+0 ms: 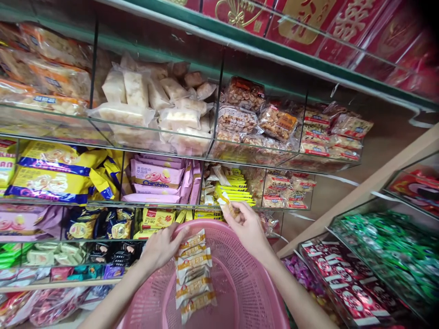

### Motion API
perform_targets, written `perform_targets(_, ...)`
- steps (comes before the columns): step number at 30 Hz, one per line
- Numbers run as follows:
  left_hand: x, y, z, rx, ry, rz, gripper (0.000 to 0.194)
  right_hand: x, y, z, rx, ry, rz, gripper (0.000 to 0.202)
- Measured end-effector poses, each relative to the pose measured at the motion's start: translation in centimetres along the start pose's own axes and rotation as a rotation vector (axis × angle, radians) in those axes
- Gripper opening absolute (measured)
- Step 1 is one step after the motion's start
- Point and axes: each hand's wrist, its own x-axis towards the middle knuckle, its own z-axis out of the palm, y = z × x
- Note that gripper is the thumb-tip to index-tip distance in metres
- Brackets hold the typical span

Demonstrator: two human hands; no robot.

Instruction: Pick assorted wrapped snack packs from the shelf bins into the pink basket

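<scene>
A pink plastic basket [254, 265] with perforated walls sits in front of me, tilted so that I look into it. My left hand [161, 249] is closed on its left rim, thumb over the edge. Inside, several small white-and-gold wrapped snack packets [195, 283] lie in a column, close by that thumb. Above the right side of the rim, my right hand [245, 228] pinches one white-and-gold snack packet [225, 204] at the front of a shelf bin. Yellow snack packets [235, 186] lie stacked in that bin, just behind the fingers.
Glass-fronted shelves hold purple cookie packs [156, 176], yellow-blue packs [51, 169], white wrapped blocks [135, 87] and nut bars [238, 119]. Red gift boxes [302, 23] line the top. At right, slanted bins hold green candies [387, 246] and red-white packets [343, 278], beside a wooden edge [377, 178].
</scene>
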Motion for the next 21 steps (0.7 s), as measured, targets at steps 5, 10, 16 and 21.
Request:
perform_targets(5, -0.5, -0.1, -0.4, 0.003, 0.009, -0.023, 0.061, -2.2, 0.6, 2.1, 0.263, -0.251, 0.228, 0.031)
perform_targets(10, -0.8, 0.1, -0.7, -0.002, 0.004, -0.028, 0.06, -3.9, 0.9, 3.2, 0.422, -0.306, 0.354, 0.042)
perform_targets(16, -0.9, 0.0, -1.0, -0.025, 0.012, -0.023, 0.059, -6.5, -0.3, 3.0, 0.761, -0.569, 0.71, 0.065)
perform_targets(21, -0.5, -0.4, -0.8, -0.029, 0.011, -0.022, 0.061, -9.3, -0.3, 3.4, 0.796, -0.631, 0.848, 0.064)
